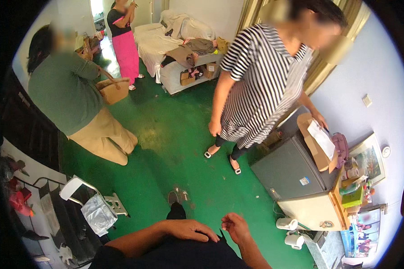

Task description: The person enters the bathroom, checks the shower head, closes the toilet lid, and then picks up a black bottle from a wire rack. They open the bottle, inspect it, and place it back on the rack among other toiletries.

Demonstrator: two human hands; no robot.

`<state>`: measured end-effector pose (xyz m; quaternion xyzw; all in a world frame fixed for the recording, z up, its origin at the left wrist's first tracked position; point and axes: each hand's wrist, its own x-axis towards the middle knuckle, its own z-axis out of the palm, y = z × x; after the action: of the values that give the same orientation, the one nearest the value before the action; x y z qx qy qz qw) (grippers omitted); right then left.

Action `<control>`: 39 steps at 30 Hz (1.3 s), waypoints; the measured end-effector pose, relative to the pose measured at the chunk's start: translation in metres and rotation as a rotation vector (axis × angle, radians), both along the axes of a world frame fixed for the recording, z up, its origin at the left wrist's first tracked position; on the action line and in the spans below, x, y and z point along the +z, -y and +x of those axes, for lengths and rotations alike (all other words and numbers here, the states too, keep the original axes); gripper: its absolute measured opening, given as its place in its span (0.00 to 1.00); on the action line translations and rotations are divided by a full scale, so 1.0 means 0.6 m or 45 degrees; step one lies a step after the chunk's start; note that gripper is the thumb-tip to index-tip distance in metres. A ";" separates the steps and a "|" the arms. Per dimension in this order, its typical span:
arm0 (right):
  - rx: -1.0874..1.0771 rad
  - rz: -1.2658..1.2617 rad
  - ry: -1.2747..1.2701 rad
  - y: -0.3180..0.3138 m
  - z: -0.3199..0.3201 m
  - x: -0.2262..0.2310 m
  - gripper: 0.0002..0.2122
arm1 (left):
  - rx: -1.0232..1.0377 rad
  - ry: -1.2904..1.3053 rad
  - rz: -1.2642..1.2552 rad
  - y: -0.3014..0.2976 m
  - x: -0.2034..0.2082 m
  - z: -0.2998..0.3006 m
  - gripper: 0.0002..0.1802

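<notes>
While left hand (191,229) rests flat, right hand (236,226) hovers (seemingly empty).

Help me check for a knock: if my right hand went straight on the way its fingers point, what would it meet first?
The right hand hangs open, fingers aimed up and left across the bare green floor. Nothing stands close in that line, so the way looks free; depth is hard to judge here.

Glossy green floor (175,134); matt grey metal cabinet (289,170); brown cardboard box (316,148).
</notes>
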<state>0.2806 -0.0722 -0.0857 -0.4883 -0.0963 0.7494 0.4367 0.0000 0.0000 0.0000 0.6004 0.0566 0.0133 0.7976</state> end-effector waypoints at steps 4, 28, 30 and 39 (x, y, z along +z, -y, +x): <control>0.011 -0.020 -0.076 -0.109 -0.137 0.014 0.07 | 0.030 0.117 -0.073 -0.108 0.032 -0.120 0.22; 0.938 -0.012 0.086 -0.873 -0.626 0.011 0.08 | 0.898 0.295 0.125 -0.544 0.054 -0.578 0.22; 0.979 0.000 0.095 -0.942 -0.647 0.018 0.08 | 0.957 0.211 0.097 -0.600 0.069 -0.588 0.22; 0.925 0.065 0.184 -1.247 -0.634 0.013 0.09 | 0.782 0.352 0.327 -0.884 0.118 -0.590 0.24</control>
<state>-0.1001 0.6762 -0.0777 -0.4628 -0.3127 0.8165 0.1462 -0.3540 0.5304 0.0707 0.6433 0.1238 0.3406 0.6744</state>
